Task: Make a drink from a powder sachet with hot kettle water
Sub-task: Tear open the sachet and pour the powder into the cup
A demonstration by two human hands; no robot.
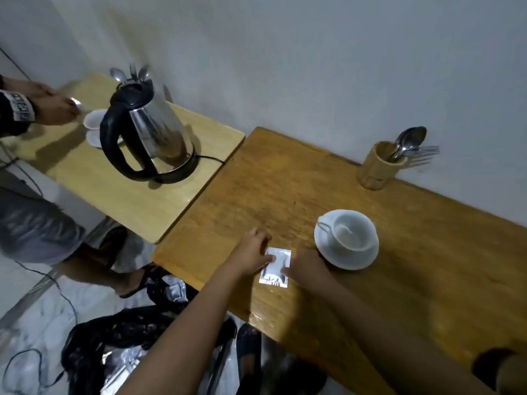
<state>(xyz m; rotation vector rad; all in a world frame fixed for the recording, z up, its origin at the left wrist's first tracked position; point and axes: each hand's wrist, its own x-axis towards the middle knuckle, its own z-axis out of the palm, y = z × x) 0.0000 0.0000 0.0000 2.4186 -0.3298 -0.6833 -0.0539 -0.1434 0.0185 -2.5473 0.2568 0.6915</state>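
Note:
A silver powder sachet (276, 266) lies near the front edge of the darker wooden table (285, 181). My left hand (252, 252) grips its left side and my right hand (306, 266) grips its right side. Just to the right stands a white cup (352, 233) on a white saucer (349, 259). A steel kettle (148, 129) with a black handle sits on its base on the lighter table (128, 201) at the left.
A wooden holder (377, 166) with spoons and forks stands by the wall. Another person (34, 223) at the left holds a spoon over a second white cup (95, 121). A black bag (122, 337) with silver wrappers and cables lies on the floor.

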